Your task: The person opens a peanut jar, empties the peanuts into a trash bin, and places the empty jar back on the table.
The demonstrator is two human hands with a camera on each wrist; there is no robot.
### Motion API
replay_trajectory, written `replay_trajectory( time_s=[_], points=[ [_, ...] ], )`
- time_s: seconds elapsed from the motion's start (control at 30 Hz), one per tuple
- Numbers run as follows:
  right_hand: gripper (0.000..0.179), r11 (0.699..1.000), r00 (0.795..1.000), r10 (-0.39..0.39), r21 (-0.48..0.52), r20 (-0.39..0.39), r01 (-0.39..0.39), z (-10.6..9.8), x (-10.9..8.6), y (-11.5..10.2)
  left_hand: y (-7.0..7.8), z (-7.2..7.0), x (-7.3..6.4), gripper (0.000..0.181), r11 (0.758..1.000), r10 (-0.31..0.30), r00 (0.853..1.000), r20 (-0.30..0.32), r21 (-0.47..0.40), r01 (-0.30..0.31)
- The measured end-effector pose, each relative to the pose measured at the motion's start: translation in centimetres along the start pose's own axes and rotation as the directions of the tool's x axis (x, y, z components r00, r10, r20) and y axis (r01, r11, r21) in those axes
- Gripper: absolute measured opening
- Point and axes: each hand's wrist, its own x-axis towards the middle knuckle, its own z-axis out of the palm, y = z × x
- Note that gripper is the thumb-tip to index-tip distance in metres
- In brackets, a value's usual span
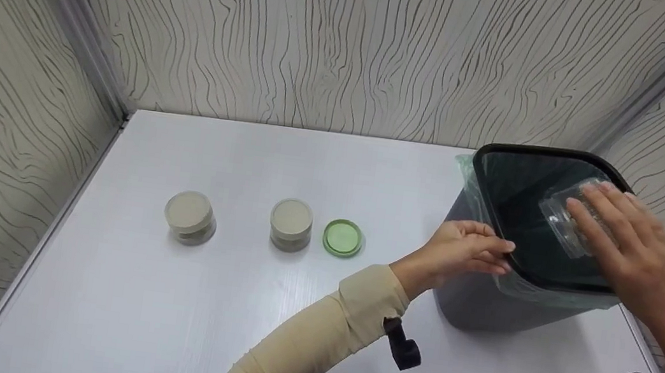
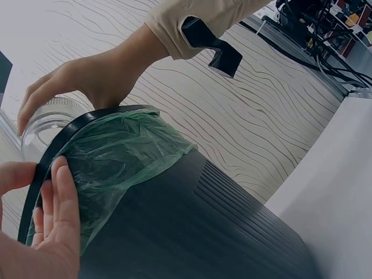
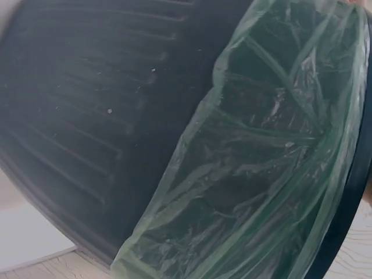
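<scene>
My left hand (image 1: 468, 252) pinches the near left rim of a dark grey trash bin (image 1: 471, 304), thumb over the black edge and fingers against the green bag outside. In the left wrist view the fingers (image 2: 63, 203) lie flat along the green liner (image 2: 125, 148). My right hand (image 1: 638, 252) holds a clear plastic jar (image 1: 562, 220), tilted, over the bin's mouth. From the side, the jar (image 2: 49, 125) shows just behind the rim. The right wrist view shows mostly the bin wall (image 3: 99, 116) and bag (image 3: 250, 168); the right hand's grip is hidden there.
Two lidded jars stand on the white table (image 1: 118, 299), one at the left (image 1: 188, 216) and one near the middle (image 1: 291, 223). Beside the middle jar lies a round green lid (image 1: 342, 238). Wood-grain panels (image 1: 325, 44) enclose the table's back and sides.
</scene>
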Motion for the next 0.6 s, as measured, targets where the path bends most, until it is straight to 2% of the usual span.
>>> replay_trajectory(
  time_s=[0.17, 0.6],
  points=[
    [0.054, 0.999, 0.999, -0.044, -0.022, 0.01, 0.044, -0.04, -0.09, 0.04, 0.02, 0.07, 0.01, 0.022, 1.0, -0.003, 1.0, -0.001, 0.005, 0.003],
    [0.075, 0.993, 0.993, -0.078, -0.084, 0.084, 0.085, -0.55, -0.8, 0.23, -0.05, 0.07, 0.16, 0.022, 1.0, -0.015, 1.0, -0.025, -0.021, 0.015]
  ],
)
